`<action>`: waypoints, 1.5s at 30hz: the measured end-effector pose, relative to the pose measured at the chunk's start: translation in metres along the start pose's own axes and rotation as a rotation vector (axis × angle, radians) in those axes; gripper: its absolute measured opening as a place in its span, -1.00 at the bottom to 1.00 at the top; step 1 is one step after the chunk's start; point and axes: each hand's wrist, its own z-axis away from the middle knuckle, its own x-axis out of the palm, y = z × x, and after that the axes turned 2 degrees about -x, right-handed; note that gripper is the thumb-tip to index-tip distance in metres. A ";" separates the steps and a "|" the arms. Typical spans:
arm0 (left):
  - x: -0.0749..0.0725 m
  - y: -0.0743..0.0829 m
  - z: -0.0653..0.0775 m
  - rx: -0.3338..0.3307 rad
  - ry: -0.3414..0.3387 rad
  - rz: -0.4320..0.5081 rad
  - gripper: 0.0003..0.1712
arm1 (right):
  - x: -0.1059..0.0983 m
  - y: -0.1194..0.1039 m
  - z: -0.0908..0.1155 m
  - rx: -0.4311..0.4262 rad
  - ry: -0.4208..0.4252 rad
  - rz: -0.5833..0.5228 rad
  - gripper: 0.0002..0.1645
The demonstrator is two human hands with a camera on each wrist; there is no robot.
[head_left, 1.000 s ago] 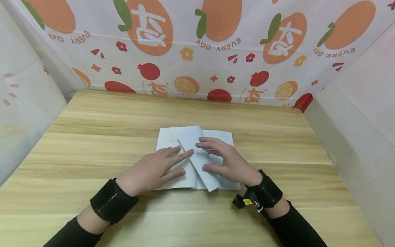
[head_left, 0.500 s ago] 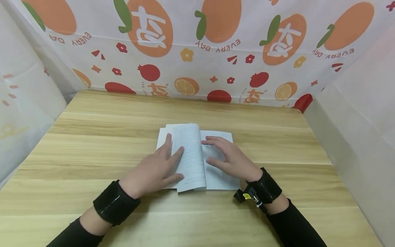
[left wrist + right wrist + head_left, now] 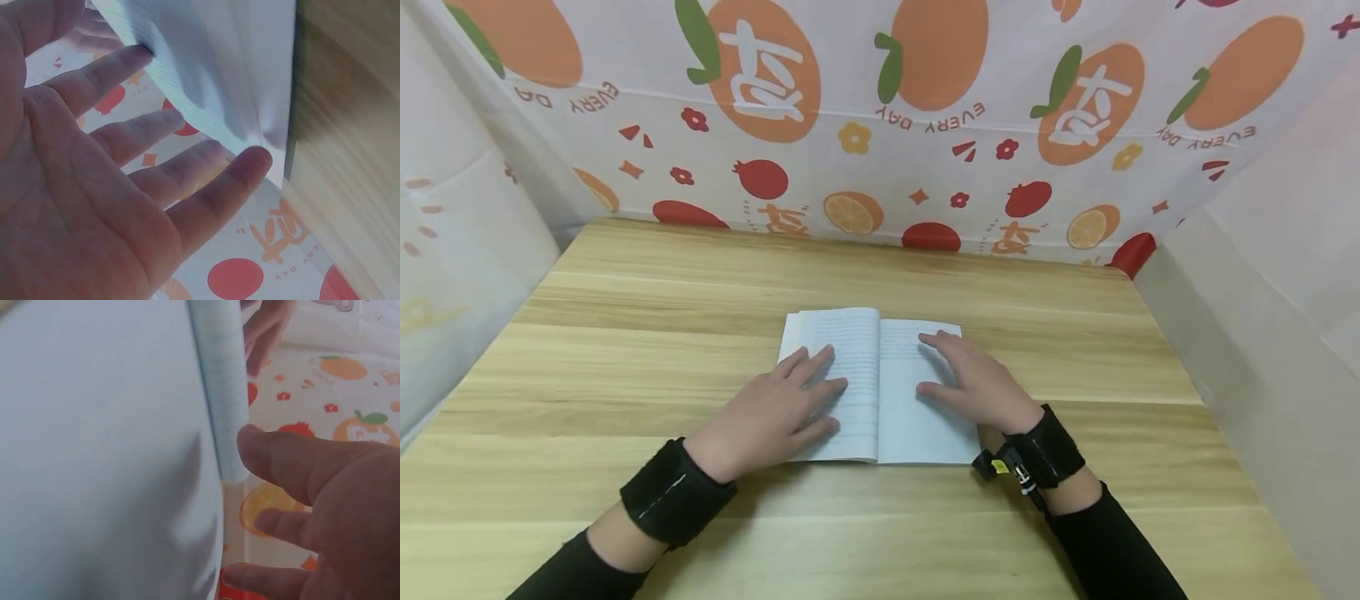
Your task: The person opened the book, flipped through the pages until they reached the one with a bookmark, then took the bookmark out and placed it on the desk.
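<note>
An open book [image 3: 906, 425] with printed pages lies flat near the middle of the wooden table. Across its left page [image 3: 212, 56] my left hand [image 3: 767, 421] is spread, fingers apart and fairly straight, fingertips at the paper. Over the right page [image 3: 100, 437] hovers my right hand [image 3: 981, 379], thumb and fingers apart with nothing between them. In the right wrist view that hand casts a shadow on the page. Text fills the left page, while the right page has lines only near its top.
The wooden table [image 3: 647, 292] extends around the book on all sides. Behind it hangs a white curtain [image 3: 880, 167] printed with oranges and other fruit. Black bands [image 3: 677, 492] circle both wrists, and a small camera [image 3: 988, 464] sits by the right one.
A leaf that stood slanted between the hands has swung over to the left and now lies flat under my left hand. My right hand has shifted slightly right.
</note>
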 end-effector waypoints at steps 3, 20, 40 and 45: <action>-0.001 0.000 0.000 0.003 -0.029 0.013 -0.34 | -0.001 0.004 0.001 0.053 -0.023 0.012 -0.10; 0.004 -0.002 0.003 0.037 -0.017 0.033 -0.47 | 0.005 0.007 0.003 0.153 -0.096 0.059 0.05; 0.006 -0.002 0.005 0.032 -0.056 0.047 -0.44 | 0.009 0.006 0.003 0.042 0.005 0.059 -0.01; 0.005 -0.001 0.004 0.028 -0.051 0.038 -0.44 | 0.006 0.004 0.001 0.036 0.053 0.025 -0.04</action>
